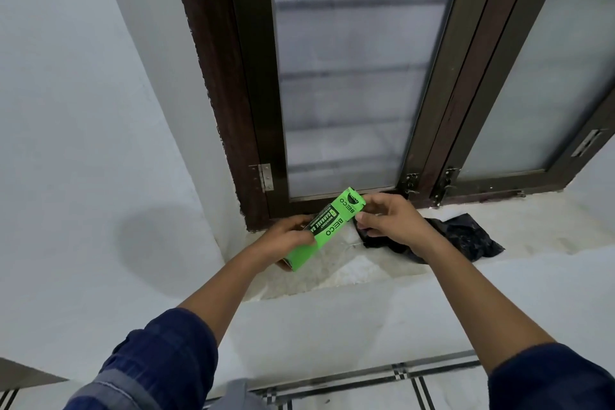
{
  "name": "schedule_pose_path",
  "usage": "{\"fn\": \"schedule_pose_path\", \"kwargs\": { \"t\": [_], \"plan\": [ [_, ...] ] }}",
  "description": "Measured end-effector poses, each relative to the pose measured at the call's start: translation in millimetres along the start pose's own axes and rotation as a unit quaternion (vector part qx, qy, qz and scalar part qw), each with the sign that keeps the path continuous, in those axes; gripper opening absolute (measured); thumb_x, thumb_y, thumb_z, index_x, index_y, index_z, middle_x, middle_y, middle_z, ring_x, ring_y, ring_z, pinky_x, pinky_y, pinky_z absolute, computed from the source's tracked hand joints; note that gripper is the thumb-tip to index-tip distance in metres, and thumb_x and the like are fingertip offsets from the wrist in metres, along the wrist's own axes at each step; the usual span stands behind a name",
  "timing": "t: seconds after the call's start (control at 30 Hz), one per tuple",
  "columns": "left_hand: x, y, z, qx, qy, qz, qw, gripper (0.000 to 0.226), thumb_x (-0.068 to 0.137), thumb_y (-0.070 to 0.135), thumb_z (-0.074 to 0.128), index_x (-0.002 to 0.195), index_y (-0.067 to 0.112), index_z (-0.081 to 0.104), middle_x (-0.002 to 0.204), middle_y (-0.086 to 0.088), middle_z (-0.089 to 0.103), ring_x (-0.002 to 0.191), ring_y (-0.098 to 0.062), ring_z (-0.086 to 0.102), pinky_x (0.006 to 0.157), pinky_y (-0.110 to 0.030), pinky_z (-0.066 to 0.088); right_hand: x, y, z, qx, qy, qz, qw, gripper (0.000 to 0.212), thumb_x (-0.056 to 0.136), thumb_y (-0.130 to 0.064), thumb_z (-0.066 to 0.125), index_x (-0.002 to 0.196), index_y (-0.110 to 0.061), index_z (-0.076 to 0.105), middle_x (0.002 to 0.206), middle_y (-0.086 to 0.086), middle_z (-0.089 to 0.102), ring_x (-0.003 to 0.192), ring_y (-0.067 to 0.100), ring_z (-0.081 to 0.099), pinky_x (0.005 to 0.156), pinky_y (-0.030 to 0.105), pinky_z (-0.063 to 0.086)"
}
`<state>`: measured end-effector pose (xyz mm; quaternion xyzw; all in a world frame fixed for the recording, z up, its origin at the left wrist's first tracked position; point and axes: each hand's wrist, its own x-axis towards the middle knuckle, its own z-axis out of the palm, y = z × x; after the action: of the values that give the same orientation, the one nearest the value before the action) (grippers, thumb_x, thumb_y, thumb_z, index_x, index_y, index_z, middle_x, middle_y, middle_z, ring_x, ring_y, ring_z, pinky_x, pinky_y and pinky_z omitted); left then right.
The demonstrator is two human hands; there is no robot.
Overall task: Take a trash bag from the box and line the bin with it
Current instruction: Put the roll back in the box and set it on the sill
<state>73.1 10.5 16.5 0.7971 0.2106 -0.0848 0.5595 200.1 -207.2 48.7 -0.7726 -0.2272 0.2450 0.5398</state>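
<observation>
Green cardboard with black lettering fills the gap between your hands: the box [324,228] is a long narrow carton, tilted, its far end raised toward the window and its near end low over the sill. Your left hand [289,236] wraps the lower half, fingers curled over the top face and thumb underneath. Your right hand [386,221] is at the upper end, its fingertips [361,217] pinching the carton's edge just by the end flap. Both hands grip the carton, so neither is spread.

Just beyond and to the right of your right hand lies a crumpled black plastic bag [466,236] on the pale stone window sill [549,226], partly hidden behind your wrist. Whether your lower fingers touch it cannot be told.

Ahead of both hands stands a dark-framed window [346,76] with frosted glass. Below your forearms is tiled floor [449,389].
</observation>
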Motion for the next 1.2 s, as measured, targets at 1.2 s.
{"fn": "schedule_pose_path", "kwargs": {
  "t": [1.2],
  "plan": [
    [16.8, -35.1, -15.9, 0.505, 0.148, -0.042, 0.849, 0.053, 0.098, 0.005, 0.049, 0.149, 0.008, 0.034, 0.142, -0.019, 0.053, 0.133, -0.037, 0.046, 0.102, -0.044, 0.048, 48.6, 46.8, 155.7, 0.001, 0.080, 0.170, 0.982, 0.039, 0.093, -0.021, 0.064, 0.132, -0.018, 0.068, 0.127, 0.008, 0.069, 0.118, 0.028, 0.061, 0.094, 0.027, 0.047]
  ]
}}
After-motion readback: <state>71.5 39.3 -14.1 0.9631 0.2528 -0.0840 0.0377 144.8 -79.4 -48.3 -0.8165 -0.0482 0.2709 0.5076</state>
